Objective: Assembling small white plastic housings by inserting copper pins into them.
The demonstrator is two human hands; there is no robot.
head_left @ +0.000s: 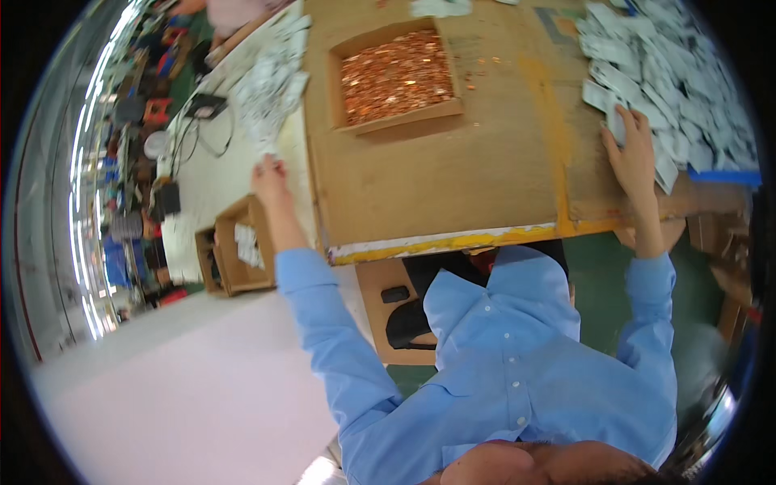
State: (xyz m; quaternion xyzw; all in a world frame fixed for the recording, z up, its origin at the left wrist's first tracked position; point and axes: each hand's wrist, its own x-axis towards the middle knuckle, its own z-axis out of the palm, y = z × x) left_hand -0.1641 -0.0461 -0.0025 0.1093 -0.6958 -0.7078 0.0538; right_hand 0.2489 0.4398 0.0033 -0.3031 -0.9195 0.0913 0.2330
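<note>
On the right side of the table, my right hand (632, 153) is at the near left edge of a large heap of small white packets (675, 93). Its thumb and forefinger are on either side of one white packet (616, 128). My left hand (273, 184) reaches over the white surface left of the table, fingers pinched together. At its fingertips is the narrow end of a whitish packet (263, 144), below a second pile of packets (271, 89). The fingers partly hide what they grip. Between my hands, farther off, stands a shallow cardboard box (396, 121) full of small copper-coloured pieces (396, 73).
A few loose copper pieces (482, 61) lie right of the box. An open carton (246, 279) with white packets stands below my left hand. A black device with a cable (208, 106) is at left. A blue tray edge (723, 176) shows under the right heap. Another person's arm (234, 40) is far left.
</note>
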